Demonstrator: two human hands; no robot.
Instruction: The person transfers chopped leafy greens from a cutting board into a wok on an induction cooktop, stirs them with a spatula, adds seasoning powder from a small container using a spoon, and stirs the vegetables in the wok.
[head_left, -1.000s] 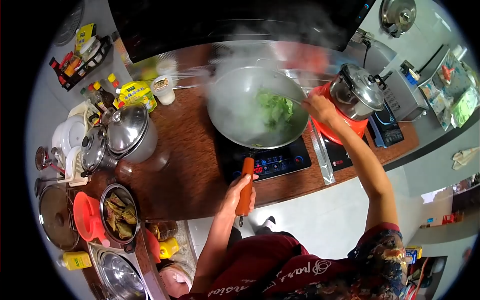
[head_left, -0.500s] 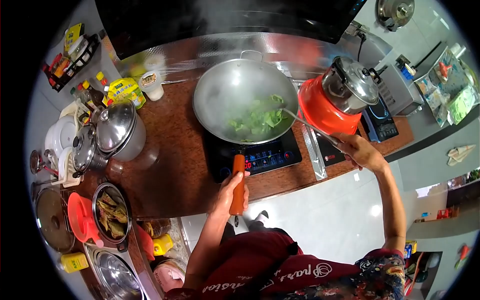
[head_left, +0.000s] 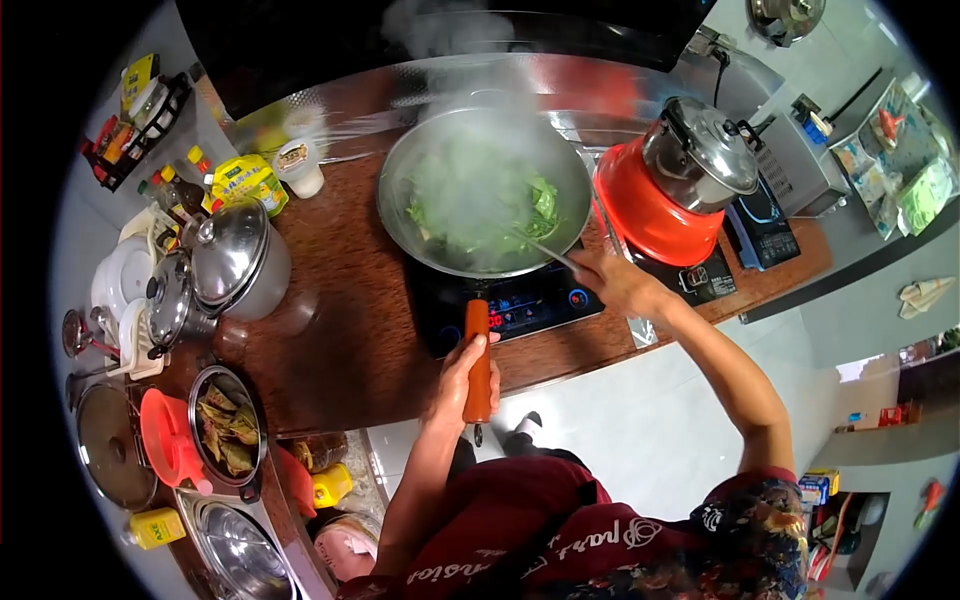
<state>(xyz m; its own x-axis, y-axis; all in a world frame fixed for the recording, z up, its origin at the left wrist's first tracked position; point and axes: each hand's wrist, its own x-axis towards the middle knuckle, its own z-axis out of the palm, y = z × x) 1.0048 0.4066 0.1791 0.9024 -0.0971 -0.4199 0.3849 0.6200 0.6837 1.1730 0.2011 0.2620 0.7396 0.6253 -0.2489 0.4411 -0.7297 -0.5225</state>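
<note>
A metal wok [head_left: 405,150] sits on a black induction cooker [head_left: 530,308] with lit red digits. Green leafy vegetables [head_left: 540,205] lie in the wok, partly hidden by thick steam. My left hand [head_left: 462,380] is wrapped round the wok's orange-brown handle [head_left: 478,350]. My right hand [head_left: 625,285] grips the shaft of a metal spatula [head_left: 545,249] at the wok's lower right rim. The spatula's far end is among the greens, blurred by steam.
Right of the wok, a steel pot [head_left: 690,165] rests on a red basin [head_left: 650,220]. Lidded pots [head_left: 240,260], seasoning bottles [head_left: 178,195] and a white tub [head_left: 300,168] stand at the left. A pot of brownish wrapped items [head_left: 228,430] is at the lower left.
My right hand has moved left towards the wok with the spatula. The greens are spread further left across the wok, and the steam is thicker. My left hand still holds the handle.
</note>
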